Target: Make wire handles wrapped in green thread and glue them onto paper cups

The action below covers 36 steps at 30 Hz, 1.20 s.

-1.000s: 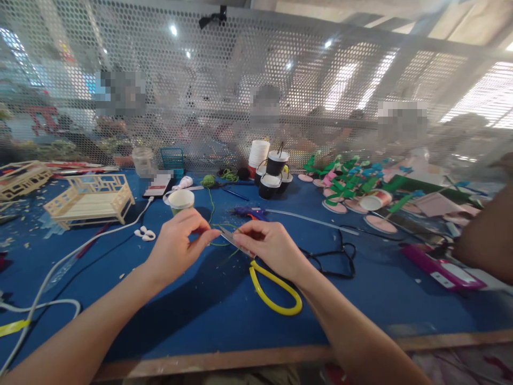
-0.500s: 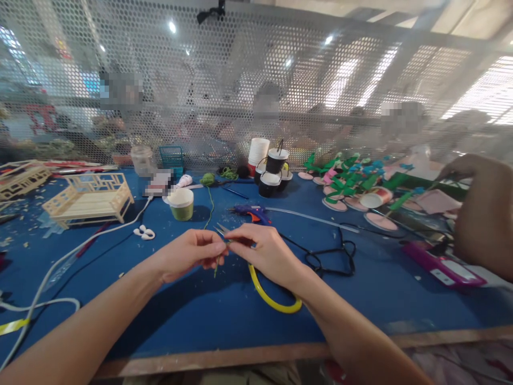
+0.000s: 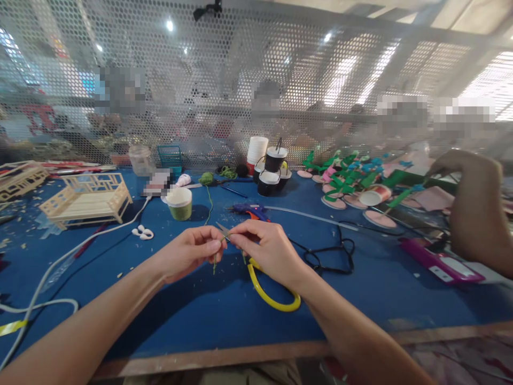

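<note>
My left hand (image 3: 188, 254) is closed in a pinch on a short green stem piece (image 3: 215, 263) that hangs down from the fingers. My right hand (image 3: 266, 248) is closed around yellow-handled scissors (image 3: 272, 291), whose grey blade tips (image 3: 223, 230) point up-left and meet the left fingertips. Both hands hover just above the blue table (image 3: 208, 315), close together near its middle. A thin green thread (image 3: 209, 203) runs from a small green ball (image 3: 207, 179) toward my hands.
A green paper cup (image 3: 179, 203), a blue glue gun (image 3: 250, 211), black cups (image 3: 274, 174), a wooden model bench (image 3: 86, 198), white cables (image 3: 60, 267) and a black cord (image 3: 328, 251) lie around. Another person's arm (image 3: 475, 214) reaches in at the right over green and pink paper flowers (image 3: 348, 184).
My hands dropped lower and nearer to me. The left pinch moved from the scissor blade to the green stem. The other person's arm came further into view at the right.
</note>
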Motion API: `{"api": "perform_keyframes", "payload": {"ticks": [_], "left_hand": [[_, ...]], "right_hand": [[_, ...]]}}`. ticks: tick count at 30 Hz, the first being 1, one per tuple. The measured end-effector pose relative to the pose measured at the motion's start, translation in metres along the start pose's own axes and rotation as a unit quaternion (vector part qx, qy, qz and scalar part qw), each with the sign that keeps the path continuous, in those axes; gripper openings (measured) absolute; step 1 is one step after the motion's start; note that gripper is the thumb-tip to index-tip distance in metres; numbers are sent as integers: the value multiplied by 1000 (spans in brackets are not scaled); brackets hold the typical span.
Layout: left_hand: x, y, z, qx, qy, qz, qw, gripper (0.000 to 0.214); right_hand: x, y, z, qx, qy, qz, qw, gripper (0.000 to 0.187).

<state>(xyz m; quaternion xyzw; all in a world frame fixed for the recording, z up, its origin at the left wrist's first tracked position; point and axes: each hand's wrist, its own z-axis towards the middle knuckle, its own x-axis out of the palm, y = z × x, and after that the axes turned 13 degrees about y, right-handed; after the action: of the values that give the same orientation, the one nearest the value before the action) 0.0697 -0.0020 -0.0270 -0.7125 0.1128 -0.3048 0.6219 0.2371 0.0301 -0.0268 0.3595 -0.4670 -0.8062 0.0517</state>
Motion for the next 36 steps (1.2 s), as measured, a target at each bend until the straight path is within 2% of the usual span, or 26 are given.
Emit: {"api": "perform_keyframes", "payload": {"ticks": [8,13,18,22,30,36], "left_hand": [[0,6,4,46,24,-21,998,18],[-1,4,3,28,64,-27,997,20],[0,2,1,16,65,-28,997,19],[-1,3,1,15,69,-25,997,18],[-4,3,1,2,63,5,998,21],[-2,6,2,31,65,-15,997,19]], "right_hand": [[1,-2,-1,7,-17,1,1000,8],[1,-2,0,14,-24,-6,1000,8],[-1,0,1,-35,-18,-84,996,9],[-1,1,0,-73,-40,-135,987,8],[1,0,-1,-70,-53,-145,986,9],[3,3,-1,-50,-58,-123,989,9]]}}
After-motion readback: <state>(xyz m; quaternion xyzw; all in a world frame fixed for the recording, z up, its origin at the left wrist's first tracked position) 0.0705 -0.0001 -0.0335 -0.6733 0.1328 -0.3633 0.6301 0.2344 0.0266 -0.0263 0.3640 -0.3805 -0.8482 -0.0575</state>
